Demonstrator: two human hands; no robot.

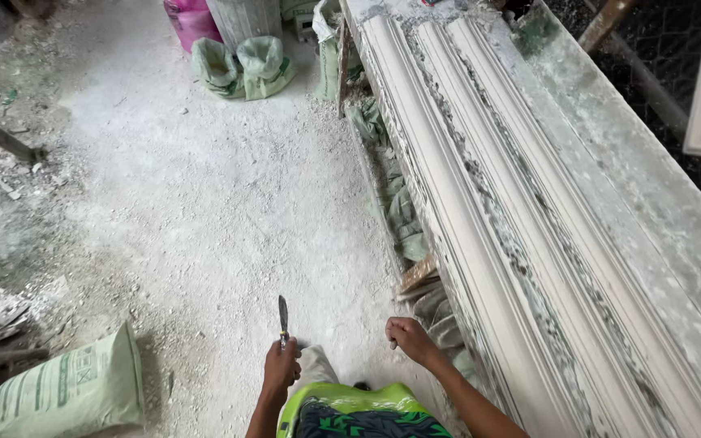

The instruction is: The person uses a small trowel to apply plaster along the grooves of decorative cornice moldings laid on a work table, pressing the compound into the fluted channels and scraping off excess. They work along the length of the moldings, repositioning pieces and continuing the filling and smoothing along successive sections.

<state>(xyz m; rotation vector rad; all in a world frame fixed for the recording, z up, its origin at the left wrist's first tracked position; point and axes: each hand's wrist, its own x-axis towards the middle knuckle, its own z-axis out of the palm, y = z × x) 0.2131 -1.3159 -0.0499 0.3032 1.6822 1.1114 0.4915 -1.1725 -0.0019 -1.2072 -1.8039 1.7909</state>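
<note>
While I stand beside the bench [659,203], my left hand [281,367] is curled in a fist around the handle of a knife [283,318], its narrow blade pointing straight up and away from me over the dusty floor [204,203]. That arm is bent close to my body, wrist straight, knuckles turned outward. My right hand [409,337] is balled loosely too, fingers tucked in, holding nothing I can see; it hangs just off the near edge of the bench, forearm angled out from my side. On the bench lie long white mouldings [480,211], side by side, running away from me. A green sack [70,389] sits on the floor well left of the bench, level with my left hand. More sacks [245,66] stand at the bench's far end.
</note>
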